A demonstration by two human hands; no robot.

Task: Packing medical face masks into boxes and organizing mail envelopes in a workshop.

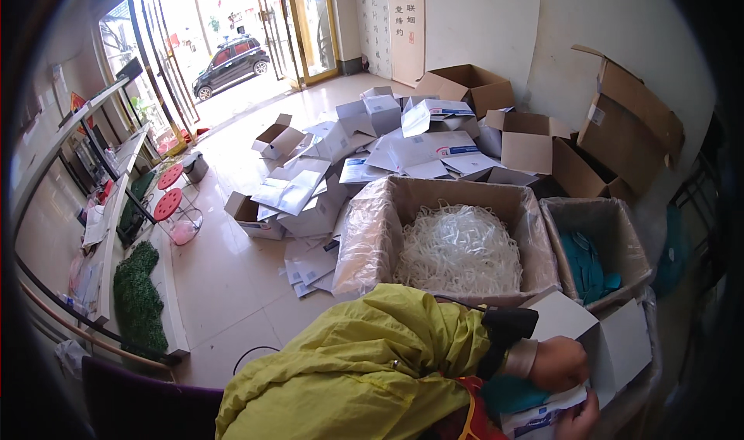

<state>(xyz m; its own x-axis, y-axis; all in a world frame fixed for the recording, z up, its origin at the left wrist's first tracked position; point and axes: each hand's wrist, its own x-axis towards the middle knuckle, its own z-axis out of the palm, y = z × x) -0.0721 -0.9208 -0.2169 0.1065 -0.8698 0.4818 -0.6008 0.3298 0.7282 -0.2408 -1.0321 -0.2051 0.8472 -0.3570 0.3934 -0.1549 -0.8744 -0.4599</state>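
At the lower right, a white packet with blue print (535, 420) is between my two hands. My left hand (556, 364), at the end of a yellow-green sleeve with a black band near the wrist, is closed at the packet's upper corner. Lower down, my right hand (581, 418) grips the packet's right edge; the frame's edge cuts off part of it. A teal item (511, 393) lies under my left wrist, its kind unclear. Just beyond my hands stand the raised flaps of an open white carton (625, 348).
A plastic-lined box (360, 242) holds pale tangled strips (461, 246). Beside it, another lined box (632, 242) contains teal items (587, 268). White cartons (430, 149) and brown boxes (527, 141) pile up behind. Red stools (167, 204) and a counter (116, 207) stand left.
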